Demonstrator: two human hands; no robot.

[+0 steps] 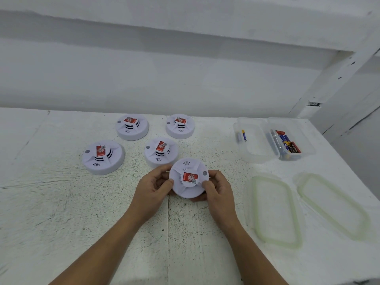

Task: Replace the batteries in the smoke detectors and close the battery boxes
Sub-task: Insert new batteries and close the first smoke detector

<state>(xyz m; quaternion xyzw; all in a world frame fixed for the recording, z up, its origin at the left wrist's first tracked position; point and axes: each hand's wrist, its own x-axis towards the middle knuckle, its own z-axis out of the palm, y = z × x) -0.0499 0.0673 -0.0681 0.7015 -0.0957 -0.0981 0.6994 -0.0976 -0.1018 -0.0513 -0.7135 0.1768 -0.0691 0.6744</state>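
A white round smoke detector point(188, 189) with a red label is held face up just above the table. My left hand point(152, 190) grips its left rim, fingers curled under it. My right hand point(218, 188) grips its right rim, thumb on top near the label. Several more detectors rest face up behind it: one point(103, 157) at the left, one point(161, 152) just behind the held one, one point(132, 126) at the back left and one point(180, 126) at the back. A clear box point(292, 144) at the right holds several batteries. Beside it a second clear box point(249, 140) holds two batteries.
Two clear lids with pale green seals lie at the right: one point(275, 210) near my right hand, one point(333, 204) by the table's right edge. The white table point(61, 202) meets a white wall at the back. A white post point(333, 79) rises at the back right.
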